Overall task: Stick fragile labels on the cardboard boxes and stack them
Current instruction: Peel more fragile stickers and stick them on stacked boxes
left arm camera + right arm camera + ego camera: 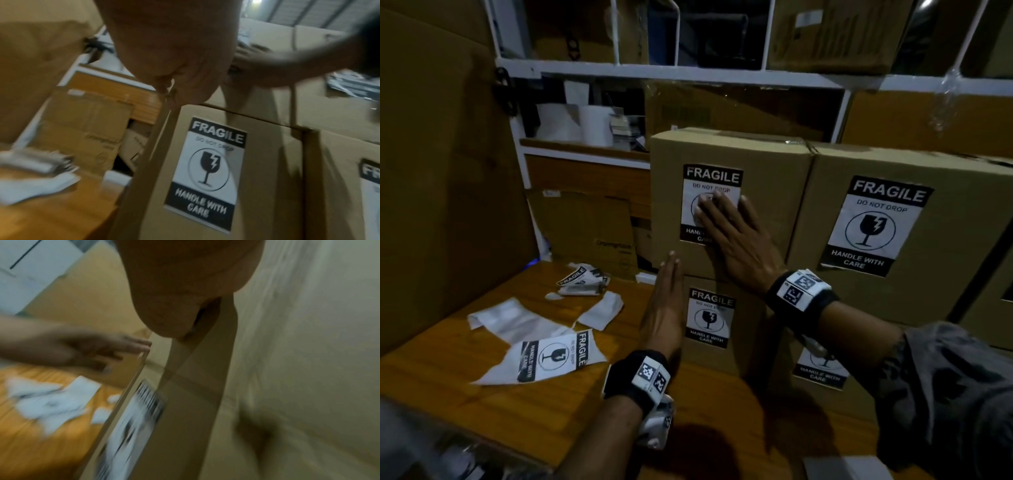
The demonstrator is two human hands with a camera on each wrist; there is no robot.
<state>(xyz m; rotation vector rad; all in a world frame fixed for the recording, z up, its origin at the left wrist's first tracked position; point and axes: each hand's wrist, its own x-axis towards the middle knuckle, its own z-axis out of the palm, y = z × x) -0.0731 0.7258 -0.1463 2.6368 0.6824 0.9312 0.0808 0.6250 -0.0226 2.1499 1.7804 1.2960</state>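
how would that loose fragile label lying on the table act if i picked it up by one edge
The loose label would probably flop and curl: it is thin paper and already lies wavy, edges lifted off the wooden table. It looks very light, so a push would likely slide or flutter it. If its backing is off it may cling to fingers; that cannot be told here.

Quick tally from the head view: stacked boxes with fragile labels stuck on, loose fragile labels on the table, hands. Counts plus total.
Labelled boxes: 4 (top left, top right, bottom left, bottom right)
Loose labels on table: 2 (flat, crumpled)
Hands: 2 (left, right)
Total: 8
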